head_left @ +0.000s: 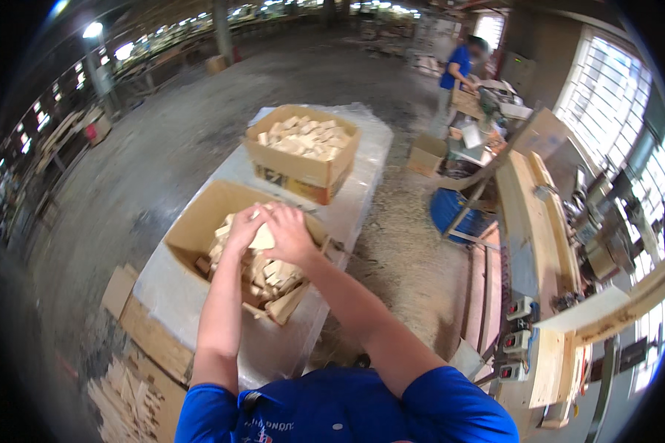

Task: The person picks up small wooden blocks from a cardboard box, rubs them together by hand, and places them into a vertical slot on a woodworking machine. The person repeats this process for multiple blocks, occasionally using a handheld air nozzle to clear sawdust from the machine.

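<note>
Stretching across most of the view: a large workshop hall with a dusty concrete floor, bright windows along the right, long timber benches and machines beneath them. Standing far off near the top right: another person in a blue shirt, bent over a bench.

Filling the middle: a plastic-wrapped worktop, pale and crinkled, carrying two cardboard boxes. Farther box: upright, open, heaped to the rim with small pale wood blocks. Nearer box: tipped toward the camera, open, partly filled with similar wood offcuts, some spilling toward its front lip. Lying flat at lower left: sheets of cardboard and a bundle of thin wood strips.

Reaching up from the lower edge: two bare forearms out of blue short sleeves, meeting over the nearer box. Left hand: fingers curled and pressed against the left side of a pale wood block. Right hand: fingers spread and wrapped over the top and right side of the same block, knuckles toward the camera. Block itself: clamped between both hands, held just above the heap of offcuts inside the nearer box, mostly hidden by the fingers, so its exact shape cannot be told.
</note>
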Motion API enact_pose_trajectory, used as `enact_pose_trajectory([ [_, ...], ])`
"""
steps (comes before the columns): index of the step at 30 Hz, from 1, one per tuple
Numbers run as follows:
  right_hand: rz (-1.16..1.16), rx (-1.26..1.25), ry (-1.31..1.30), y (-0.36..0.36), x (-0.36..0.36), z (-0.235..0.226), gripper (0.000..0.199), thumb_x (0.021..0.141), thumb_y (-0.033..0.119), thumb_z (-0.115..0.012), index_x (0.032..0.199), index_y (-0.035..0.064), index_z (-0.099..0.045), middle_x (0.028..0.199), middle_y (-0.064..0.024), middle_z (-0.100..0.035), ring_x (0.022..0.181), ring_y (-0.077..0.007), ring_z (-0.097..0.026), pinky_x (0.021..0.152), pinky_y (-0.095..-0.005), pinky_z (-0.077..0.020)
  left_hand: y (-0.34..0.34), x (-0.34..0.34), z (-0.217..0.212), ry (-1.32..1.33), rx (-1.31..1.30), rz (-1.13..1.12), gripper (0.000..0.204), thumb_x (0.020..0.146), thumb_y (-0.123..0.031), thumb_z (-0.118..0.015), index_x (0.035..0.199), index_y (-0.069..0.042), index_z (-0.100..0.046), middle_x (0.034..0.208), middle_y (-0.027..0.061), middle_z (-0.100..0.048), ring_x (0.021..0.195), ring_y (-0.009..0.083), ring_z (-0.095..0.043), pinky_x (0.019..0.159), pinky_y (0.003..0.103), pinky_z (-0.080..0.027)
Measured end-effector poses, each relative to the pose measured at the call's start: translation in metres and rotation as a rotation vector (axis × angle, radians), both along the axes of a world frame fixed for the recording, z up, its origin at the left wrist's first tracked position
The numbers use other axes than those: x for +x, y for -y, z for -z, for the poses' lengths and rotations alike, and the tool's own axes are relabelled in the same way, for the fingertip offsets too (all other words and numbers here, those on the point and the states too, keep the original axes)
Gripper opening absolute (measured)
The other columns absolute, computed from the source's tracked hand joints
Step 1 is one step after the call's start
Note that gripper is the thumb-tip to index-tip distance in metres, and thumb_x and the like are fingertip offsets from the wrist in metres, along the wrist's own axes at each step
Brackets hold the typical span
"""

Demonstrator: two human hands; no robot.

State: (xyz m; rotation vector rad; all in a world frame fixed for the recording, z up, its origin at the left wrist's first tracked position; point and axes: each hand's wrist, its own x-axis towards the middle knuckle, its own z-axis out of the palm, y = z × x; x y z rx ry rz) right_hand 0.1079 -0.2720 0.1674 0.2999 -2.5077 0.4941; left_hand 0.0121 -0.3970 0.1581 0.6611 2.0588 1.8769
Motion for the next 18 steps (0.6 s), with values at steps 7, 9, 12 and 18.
enact_pose_trajectory([
  [7, -0.134, -0.169, -0.083, 0.037, -0.002, 0.006, 0.094, 0.051, 0.025, -0.074, 0.135, 0.0090, -0.034, 0.126, -0.0134, -0.040, 0.119, -0.0321, -0.038, 0.097, -0.0447, -0.0287, 0.047, -0.018, 0.007, 0.732, 0.188, 0.231, 0.083, 0.078, -0.077, -0.034, 0.111, -0.005, -0.057, 0.108, 0.0111, -0.062, 0.093, 0.0223, -0.061, 0.085, 0.036, -0.048],
  [9, -0.160, -0.143, -0.063, 0.044, -0.003, 0.008, 0.094, 0.051, 0.025, -0.073, 0.135, 0.0094, -0.034, 0.126, -0.0128, -0.041, 0.119, -0.0309, -0.038, 0.097, -0.0442, -0.0287, 0.048, -0.016, 0.010, 0.672, 0.118, 0.171, 0.084, 0.079, -0.077, -0.033, 0.115, -0.004, -0.054, 0.111, 0.0115, -0.061, 0.096, 0.0220, -0.060, 0.087, 0.035, -0.047],
  [12, -0.147, -0.136, -0.030, 0.043, -0.004, 0.010, 0.094, 0.051, 0.024, -0.073, 0.135, 0.0099, -0.034, 0.126, -0.0126, -0.040, 0.121, -0.0299, -0.037, 0.098, -0.0439, -0.0281, 0.040, -0.003, 0.006, 0.499, 0.091, 0.026, 0.080, 0.082, -0.072, -0.036, 0.121, -0.003, -0.051, 0.111, 0.0112, -0.059, 0.098, 0.0216, -0.058, 0.086, 0.033, -0.046],
  [18, -0.138, -0.128, -0.005, 0.032, -0.007, 0.009, 0.095, 0.051, 0.023, -0.072, 0.136, 0.0106, -0.032, 0.128, -0.0127, -0.038, 0.122, -0.0301, -0.035, 0.100, -0.0447, -0.0264, 0.028, 0.013, -0.016, 0.429, 0.035, -0.061, 0.073, 0.083, -0.069, -0.039, 0.115, -0.006, -0.054, 0.105, 0.0096, -0.061, 0.094, 0.0206, -0.059, 0.082, 0.033, -0.048],
])
